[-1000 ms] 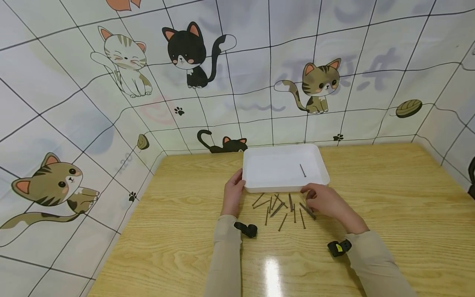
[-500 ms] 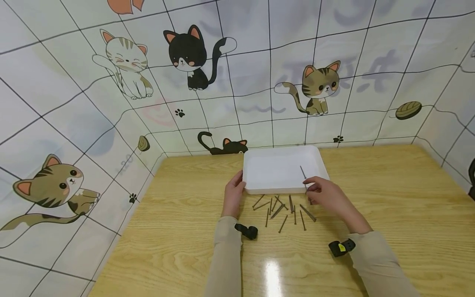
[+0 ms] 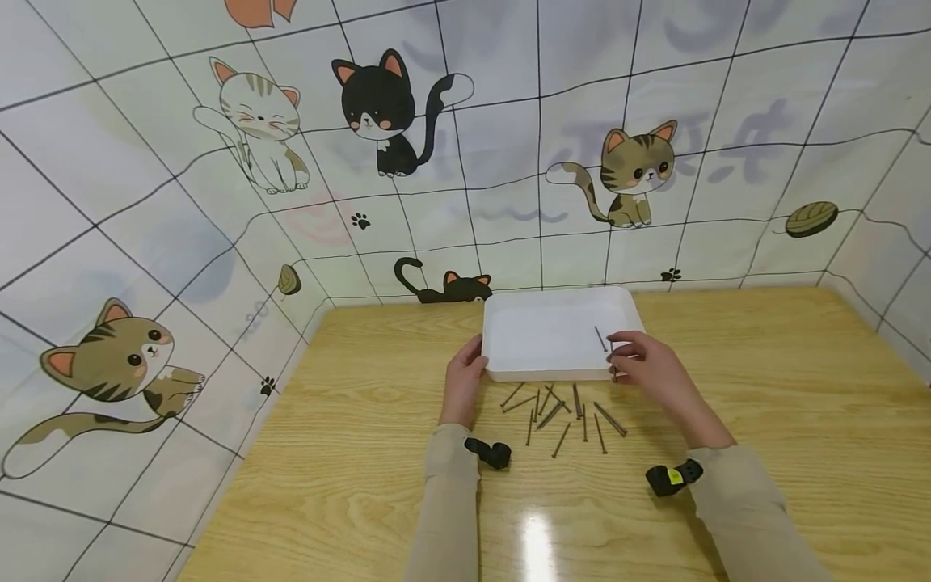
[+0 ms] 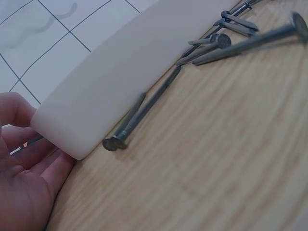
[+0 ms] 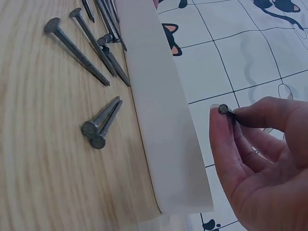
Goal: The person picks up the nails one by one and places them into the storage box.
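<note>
A white tray [image 3: 549, 375] lies near the back of the table. My left hand [image 3: 461, 388] grips its left front corner; in the left wrist view, the hand's fingers curl about the tray wall [image 4: 110, 77]. My right hand [image 3: 655, 372] is above the tray's right front edge. Between thumb and fingertips it pinches a nail [image 5: 223, 109], whose head shows in the right wrist view. One other nail [image 3: 600, 338] lies inside the tray on its right side. Several loose nails [image 3: 561, 440] are scattered on the table along the tray's front wall.
The wooden table [image 3: 364, 453] meets a wall [image 3: 509, 162] covered with cat-print sheeting just behind the tray. A second patterned wall [image 3: 116, 259] rises on the left. Each wrist wears a small black camera [image 3: 498, 454].
My right hand has lifted a nail from the table in front of the tray and carried it up to the tray's right front edge. My left hand keeps its place on the tray.
</note>
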A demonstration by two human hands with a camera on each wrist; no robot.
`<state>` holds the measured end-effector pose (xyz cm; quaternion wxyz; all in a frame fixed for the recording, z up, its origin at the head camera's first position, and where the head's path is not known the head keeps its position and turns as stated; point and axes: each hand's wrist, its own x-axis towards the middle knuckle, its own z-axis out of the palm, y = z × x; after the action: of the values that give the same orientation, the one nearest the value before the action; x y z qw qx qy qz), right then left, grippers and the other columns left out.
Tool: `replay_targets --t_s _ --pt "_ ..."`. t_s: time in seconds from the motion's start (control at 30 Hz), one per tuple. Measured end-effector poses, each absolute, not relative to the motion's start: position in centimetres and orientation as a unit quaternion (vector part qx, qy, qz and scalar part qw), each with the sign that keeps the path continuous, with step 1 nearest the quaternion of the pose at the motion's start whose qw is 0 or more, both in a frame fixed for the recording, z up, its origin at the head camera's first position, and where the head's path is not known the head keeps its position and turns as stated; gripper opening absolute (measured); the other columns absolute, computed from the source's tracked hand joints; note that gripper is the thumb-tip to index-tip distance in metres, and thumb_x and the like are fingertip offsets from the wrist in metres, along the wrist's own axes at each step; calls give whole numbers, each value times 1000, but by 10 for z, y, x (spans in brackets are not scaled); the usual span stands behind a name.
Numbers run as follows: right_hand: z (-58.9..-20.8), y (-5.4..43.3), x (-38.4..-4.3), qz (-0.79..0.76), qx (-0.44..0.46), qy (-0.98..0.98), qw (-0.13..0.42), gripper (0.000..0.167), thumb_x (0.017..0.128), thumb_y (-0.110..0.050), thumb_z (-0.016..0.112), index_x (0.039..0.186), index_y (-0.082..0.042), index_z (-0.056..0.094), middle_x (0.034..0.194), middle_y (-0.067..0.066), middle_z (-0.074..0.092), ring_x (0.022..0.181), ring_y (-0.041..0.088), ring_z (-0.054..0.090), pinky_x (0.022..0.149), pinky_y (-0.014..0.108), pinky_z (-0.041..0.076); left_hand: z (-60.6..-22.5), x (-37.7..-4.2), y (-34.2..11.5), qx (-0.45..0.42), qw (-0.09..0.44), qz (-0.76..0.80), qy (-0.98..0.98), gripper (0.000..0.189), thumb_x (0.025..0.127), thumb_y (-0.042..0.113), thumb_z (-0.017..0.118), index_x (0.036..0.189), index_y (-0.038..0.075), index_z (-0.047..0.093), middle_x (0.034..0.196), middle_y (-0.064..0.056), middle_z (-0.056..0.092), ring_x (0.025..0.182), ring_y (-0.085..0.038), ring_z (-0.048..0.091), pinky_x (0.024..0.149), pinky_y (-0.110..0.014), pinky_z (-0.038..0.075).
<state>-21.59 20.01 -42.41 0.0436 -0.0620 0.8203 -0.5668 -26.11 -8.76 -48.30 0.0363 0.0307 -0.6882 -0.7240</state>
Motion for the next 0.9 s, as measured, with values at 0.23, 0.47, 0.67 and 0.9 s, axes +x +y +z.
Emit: replay_targets --t_s 0.23,0.47,0.67,0.9 --pt "-419 201 -227 -574 -71 815 39 43 91 -12 48 131 1 37 108 25 50 90 35 58 73 37 50 -481 -260 -89 28 27 -728 -685 45 86 4 49 131 11 46 132 -5 45 122 -16 39 98 -33 32" --pt "-417 202 -241 -572 -67 817 43 44 91 -12 48 131 2 37 108 24 50 89 33 58 74 38 50 -464 -251 -88 18 23 -722 -691 47 87 0 46 133 2 41 134 -12 42 124 -22 37 98 -35 32" --pt "-420 201 -254 -567 -53 819 63 44 91 -11 47 132 1 37 109 22 50 90 32 58 74 36 50 -456 -246 -88 21 24 -720 -693 45 87 0 46 132 2 43 133 -11 43 123 -22 37 98 -34 32" --pt "-419 198 -270 -573 -37 814 84 44 91 -11 47 132 2 36 113 24 49 95 33 57 78 38 48 -458 -247 -87 26 16 -731 -682 46 86 0 46 132 3 43 133 -11 43 122 -22 38 97 -34 33"
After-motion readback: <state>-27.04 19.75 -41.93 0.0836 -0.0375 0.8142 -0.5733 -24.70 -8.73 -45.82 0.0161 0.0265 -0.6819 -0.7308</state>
